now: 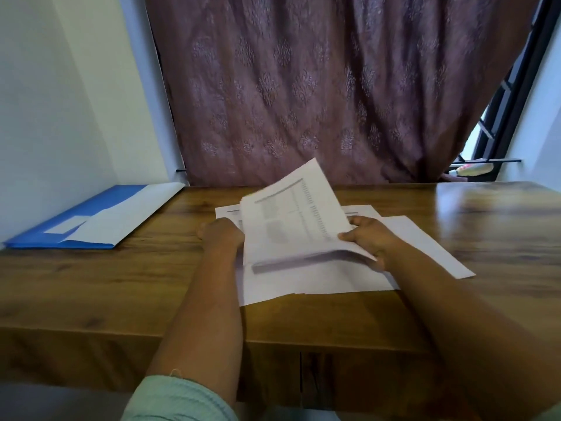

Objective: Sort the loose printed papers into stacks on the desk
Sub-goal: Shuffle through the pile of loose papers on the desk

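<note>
1. A wooden desk (121, 278) stands before a patterned mauve curtain (318, 86) and a white wall.
2. Loose printed papers (318, 278) lie spread at the desk's middle.
3. The right hand (368, 238) pinches a lifted, tilted bundle of sheets (291, 214) at its right edge, thumb on top.
4. The left hand (223, 233) is at the bundle's left edge; its fingers are hidden, so its grip cannot be told.
5. A blue folder (76, 220) with white paper on it lies far left.
</note>
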Demonstrator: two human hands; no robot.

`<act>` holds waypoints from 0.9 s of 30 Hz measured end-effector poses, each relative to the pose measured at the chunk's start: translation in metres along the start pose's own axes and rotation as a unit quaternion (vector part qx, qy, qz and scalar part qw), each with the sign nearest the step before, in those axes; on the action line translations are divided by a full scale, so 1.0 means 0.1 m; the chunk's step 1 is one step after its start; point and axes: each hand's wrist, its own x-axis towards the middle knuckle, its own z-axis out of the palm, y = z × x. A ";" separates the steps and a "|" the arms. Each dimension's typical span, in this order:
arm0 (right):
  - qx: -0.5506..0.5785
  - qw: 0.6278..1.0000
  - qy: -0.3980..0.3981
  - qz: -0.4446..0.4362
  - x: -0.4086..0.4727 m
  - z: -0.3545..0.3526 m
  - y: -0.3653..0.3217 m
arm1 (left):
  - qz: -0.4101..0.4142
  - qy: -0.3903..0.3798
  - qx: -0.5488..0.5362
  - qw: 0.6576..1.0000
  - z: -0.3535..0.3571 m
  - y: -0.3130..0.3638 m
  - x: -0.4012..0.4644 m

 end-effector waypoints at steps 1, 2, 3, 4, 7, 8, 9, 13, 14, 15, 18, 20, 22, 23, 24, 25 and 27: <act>-0.023 1.000 0.003 0.002 0.00 0.05 0.00 | -0.006 0.004 -0.022 1.000 0.01 -0.02 0.00; -0.036 0.999 0.007 0.001 0.00 0.08 0.01 | -0.005 0.007 -0.043 0.999 0.03 -0.03 0.01; -0.046 0.999 0.013 -0.003 -0.01 0.09 0.00 | 0.006 0.013 -0.055 0.998 0.03 -0.04 0.01; -0.054 0.998 0.019 -0.008 -0.01 0.08 0.00 | 0.018 0.021 -0.061 0.998 0.03 -0.03 0.03; -0.070 0.997 0.034 -0.020 -0.04 0.05 0.00 | 0.016 0.026 -0.072 0.997 0.07 -0.03 0.07; -0.074 0.996 0.036 -0.026 -0.04 0.04 0.00 | 0.011 0.023 -0.065 0.998 0.08 -0.04 0.08; -0.081 0.995 0.038 -0.037 -0.05 0.04 0.01 | 0.008 0.023 -0.059 0.998 0.08 -0.03 0.08; -0.269 0.949 0.064 -0.150 -0.03 0.03 0.10 | 0.029 0.031 -0.073 0.996 0.08 -0.02 0.08; -0.322 0.926 0.072 -0.182 -0.02 0.04 0.13 | 0.035 0.026 -0.083 0.996 0.07 -0.02 0.07; -0.361 0.906 0.079 -0.206 0.01 0.06 0.15 | 0.034 0.022 -0.095 0.995 0.06 -0.02 0.07; -0.442 0.865 0.062 -0.229 0.05 0.14 0.15 | -0.002 0.019 -0.130 0.991 0.06 -0.07 0.06; -0.477 0.853 0.034 -0.209 0.03 0.21 0.13 | -0.019 0.023 -0.150 0.988 0.08 -0.10 0.07; -0.489 0.850 0.023 -0.195 0.02 0.23 0.11 | -0.016 0.030 -0.151 0.988 0.09 -0.10 0.06; -0.485 0.853 0.020 -0.192 0.01 0.23 0.11 | -0.016 0.031 -0.144 0.989 0.09 -0.10 0.05; -0.472 0.860 0.018 -0.192 0.01 0.21 0.10 | -0.016 0.034 -0.137 0.990 0.09 -0.09 0.04; -0.457 0.868 0.014 -0.193 0.01 0.20 0.09 | -0.019 0.038 -0.133 0.990 0.10 -0.08 0.04; -0.429 0.881 0.008 -0.199 0.00 0.19 0.08 | -0.026 0.040 -0.129 0.990 0.11 -0.04 0.02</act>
